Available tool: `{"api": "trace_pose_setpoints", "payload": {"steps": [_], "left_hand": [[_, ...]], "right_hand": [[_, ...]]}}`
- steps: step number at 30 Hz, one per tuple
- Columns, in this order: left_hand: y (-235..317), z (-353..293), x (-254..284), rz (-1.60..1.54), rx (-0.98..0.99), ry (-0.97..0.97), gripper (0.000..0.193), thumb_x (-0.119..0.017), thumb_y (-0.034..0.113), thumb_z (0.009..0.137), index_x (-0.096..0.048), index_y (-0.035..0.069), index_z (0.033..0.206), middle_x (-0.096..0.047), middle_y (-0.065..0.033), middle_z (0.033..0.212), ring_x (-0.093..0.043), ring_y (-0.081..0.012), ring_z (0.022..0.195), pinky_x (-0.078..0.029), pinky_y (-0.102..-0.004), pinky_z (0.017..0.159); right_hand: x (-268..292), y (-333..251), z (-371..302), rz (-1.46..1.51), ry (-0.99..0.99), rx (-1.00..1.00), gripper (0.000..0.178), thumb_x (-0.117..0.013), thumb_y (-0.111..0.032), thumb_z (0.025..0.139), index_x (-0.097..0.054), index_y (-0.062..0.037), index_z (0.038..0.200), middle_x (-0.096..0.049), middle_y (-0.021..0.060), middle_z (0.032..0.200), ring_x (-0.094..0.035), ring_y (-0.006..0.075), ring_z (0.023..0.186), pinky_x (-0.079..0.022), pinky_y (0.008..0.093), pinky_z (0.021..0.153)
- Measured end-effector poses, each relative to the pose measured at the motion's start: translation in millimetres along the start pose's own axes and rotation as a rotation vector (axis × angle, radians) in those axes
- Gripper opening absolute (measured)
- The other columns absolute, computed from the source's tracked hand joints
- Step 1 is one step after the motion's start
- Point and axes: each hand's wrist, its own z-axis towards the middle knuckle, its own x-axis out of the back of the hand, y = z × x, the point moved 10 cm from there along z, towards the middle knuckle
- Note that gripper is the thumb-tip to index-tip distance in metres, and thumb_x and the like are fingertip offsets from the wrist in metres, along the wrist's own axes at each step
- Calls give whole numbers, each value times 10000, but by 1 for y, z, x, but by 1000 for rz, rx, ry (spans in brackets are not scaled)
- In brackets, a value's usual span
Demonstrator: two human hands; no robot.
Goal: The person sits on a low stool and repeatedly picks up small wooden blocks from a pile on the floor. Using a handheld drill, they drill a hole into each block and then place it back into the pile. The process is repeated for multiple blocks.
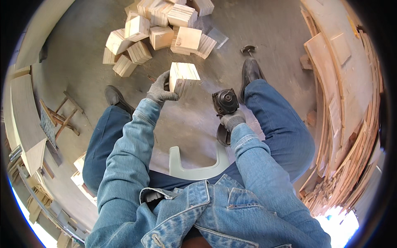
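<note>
I see the left hand (161,89) grasping the block (183,78) at its left side, nearer than the pile (163,31). The right hand (233,120) grasps the black tool (225,102), right of the block.

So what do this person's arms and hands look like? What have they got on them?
Both arms wear light blue denim: the left sleeve and right sleeve are long, creased and faded in places, with stitched cuffs. The left hand and right hand are covered by grey, fabric-looking gloves.
</note>
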Motion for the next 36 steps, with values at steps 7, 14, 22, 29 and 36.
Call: {"api": "trace_pose_setpoints", "payload": {"steps": [7, 14, 22, 29, 36], "left_hand": [[159, -62, -60, -141, -239, -78, 1472, -1070, 403, 382, -297, -18, 1563, -468, -129, 1524, -429, -263, 1428, -319, -417, 1218], [219, -134, -45, -40, -428, 9, 1467, -1069, 400, 398, -290, -27, 1566, -411, -154, 1583, -382, -272, 1474, -292, -431, 1229], [295, -226, 17, -381, -718, 31, 1093, -969, 343, 677, -372, 56, 1547, -535, -119, 1491, -536, -246, 1368, -447, -426, 1163], [294, -318, 115, -653, -754, 255, 916, -853, 265, 774, -367, -51, 1483, -522, -284, 1404, -557, -459, 1295, -519, -575, 1073], [240, -402, 187, -613, -724, 550, 774, -818, 287, 824, -453, -34, 1427, -612, -288, 1277, -653, -423, 1175, -563, -571, 1020]], "right_hand": [[-17, 8, 44, -148, 56, 152, 485, -730, -158, 790, -701, -153, 1274, -746, 82, 1215, -694, 223, 1150, -556, 344, 942], [-33, 8, 59, -214, 36, 198, 580, -706, -173, 803, -627, -159, 1378, -696, 83, 1315, -652, 207, 1217, -537, 339, 991], [-29, -13, 59, -135, 112, 342, 523, -735, -151, 813, -644, -165, 1328, -730, 93, 1185, -698, 225, 1070, -561, 351, 904], [-29, -12, 29, 61, -25, 123, 403, -741, -41, 748, -693, -109, 1142, -735, 137, 919, -710, 299, 777, -569, 439, 682], [-17, 7, 42, 146, 13, 102, 117, -759, -8, 685, -654, -3, 738, -616, 159, 575, -586, 321, 426, -465, 457, 415]]}}
